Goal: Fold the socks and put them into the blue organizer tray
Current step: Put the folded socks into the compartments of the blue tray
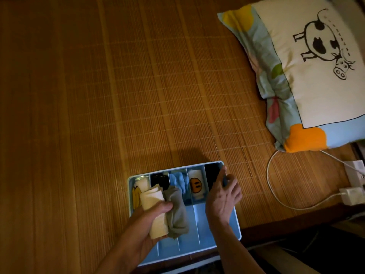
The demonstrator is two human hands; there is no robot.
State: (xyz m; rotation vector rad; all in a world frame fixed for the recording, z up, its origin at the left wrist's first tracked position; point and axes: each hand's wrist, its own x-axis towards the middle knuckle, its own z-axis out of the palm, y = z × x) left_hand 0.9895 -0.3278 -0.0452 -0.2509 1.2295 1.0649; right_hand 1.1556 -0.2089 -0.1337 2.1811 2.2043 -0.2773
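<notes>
**Two rolled socks held over a part-filled tray**

The blue organizer tray lies on a bamboo mat at the near edge. Its far ends hold, left to right, a banana-print sock, a black sock, blue socks, an orange-face sock and another dark sock.

The left hand grips a rolled cream sock and a grey sock together, hiding the left compartments beneath.

The right hand straddles the tray's right wall with nearly straight fingers. Whether it squeezes the wall cannot be told.

A cow-print pillow, a white cable and white chargers sit to the right, well apart from the tray.
</notes>
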